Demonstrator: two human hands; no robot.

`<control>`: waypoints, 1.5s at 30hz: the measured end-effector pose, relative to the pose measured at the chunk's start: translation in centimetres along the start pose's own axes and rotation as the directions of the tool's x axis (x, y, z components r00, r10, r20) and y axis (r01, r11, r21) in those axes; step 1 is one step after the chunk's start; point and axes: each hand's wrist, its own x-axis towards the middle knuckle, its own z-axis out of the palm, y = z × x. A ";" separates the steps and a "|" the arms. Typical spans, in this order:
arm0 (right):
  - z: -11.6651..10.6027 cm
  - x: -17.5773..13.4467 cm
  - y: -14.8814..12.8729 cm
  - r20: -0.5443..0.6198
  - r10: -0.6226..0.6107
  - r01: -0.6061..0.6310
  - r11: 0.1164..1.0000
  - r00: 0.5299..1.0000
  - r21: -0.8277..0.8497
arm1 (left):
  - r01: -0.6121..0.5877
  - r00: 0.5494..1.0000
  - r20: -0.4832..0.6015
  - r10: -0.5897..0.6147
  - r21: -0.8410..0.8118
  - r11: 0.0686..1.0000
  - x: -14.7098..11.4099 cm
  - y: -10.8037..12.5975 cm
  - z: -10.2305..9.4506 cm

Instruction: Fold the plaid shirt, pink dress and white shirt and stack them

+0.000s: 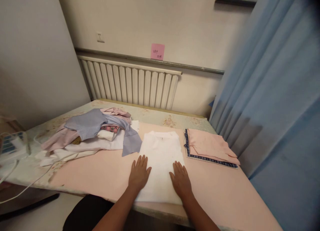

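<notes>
A white shirt (161, 164), folded into a rectangle with its collar end away from me, lies on a pink cloth (100, 177) over the table. My left hand (140, 172) rests flat on the shirt's left edge, fingers stretched forward. On the opposite edge, my right hand (181, 179) lies palm down with its fingers extended. Neither hand grips the fabric. To the right sits a stack of folded clothes, a peach garment (210, 144) on top and a dark blue checked garment (215, 160) beneath it.
A loose heap of clothes (87, 124), with blue striped, pink and white pieces, lies at the left. White cables and a power strip (15, 146) are at the far left. Behind the table stands a radiator (132, 84); a blue curtain (270, 91) hangs at the right.
</notes>
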 end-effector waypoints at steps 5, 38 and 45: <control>0.1 -0.1 0.0 -0.012 -0.001 0.001 1.000 1.000 -0.001 | -0.006 1.000 -0.012 0.006 0.008 1.000 0.0 -0.1 0.1; 0.1 0.0 0.0 0.000 0.005 -0.005 1.000 1.000 0.018 | -0.016 0.999 -0.031 0.016 0.012 1.000 0.0 -0.1 0.3; 0.1 0.0 -0.1 0.003 0.005 -0.005 1.000 1.000 0.007 | -0.008 1.000 -0.011 0.008 0.004 1.000 0.1 -0.2 0.4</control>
